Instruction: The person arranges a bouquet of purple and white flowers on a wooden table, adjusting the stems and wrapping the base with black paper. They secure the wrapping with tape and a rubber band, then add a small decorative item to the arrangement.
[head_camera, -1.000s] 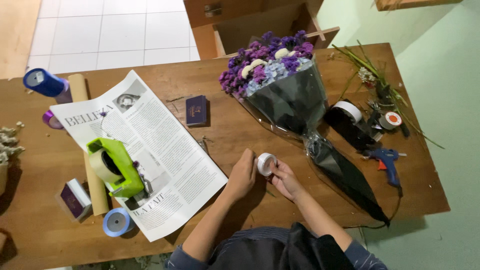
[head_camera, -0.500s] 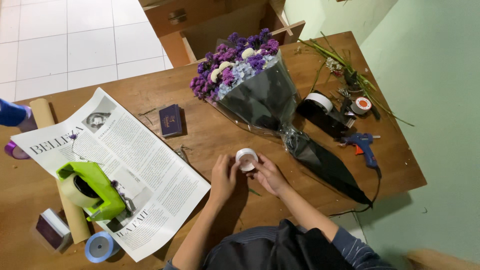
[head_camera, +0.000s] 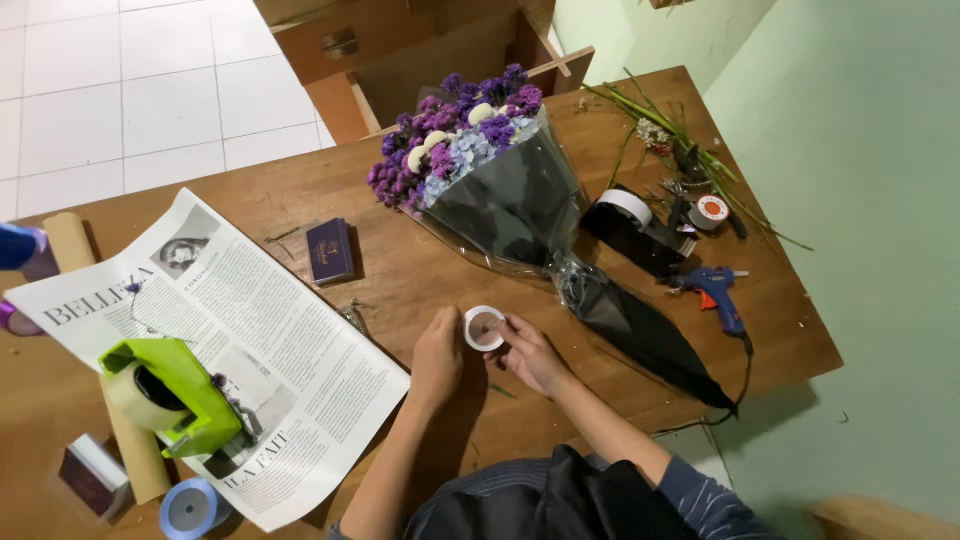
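A small white roll of ribbon or tape (head_camera: 484, 327) sits between both my hands just above the wooden table (head_camera: 430, 265). My left hand (head_camera: 438, 357) touches its left side with the fingertips. My right hand (head_camera: 532, 352) holds its right side. Just right of my hands lies a bouquet of purple and white flowers (head_camera: 462, 150), wrapped in dark paper and clear film (head_camera: 590, 290), its stem end pointing to the table's near right corner.
A large newspaper sheet (head_camera: 220, 350) lies at the left with a green tape dispenser (head_camera: 170, 395) on it. A small dark box (head_camera: 329, 251), a black tape dispenser (head_camera: 636, 228), a blue glue gun (head_camera: 718, 295), green stems (head_camera: 680, 135) and a blue tape roll (head_camera: 188, 510) also lie about.
The view has drifted, so the table sits further left and lower in the frame. Both hands stay together at the white roll, turning it slightly.
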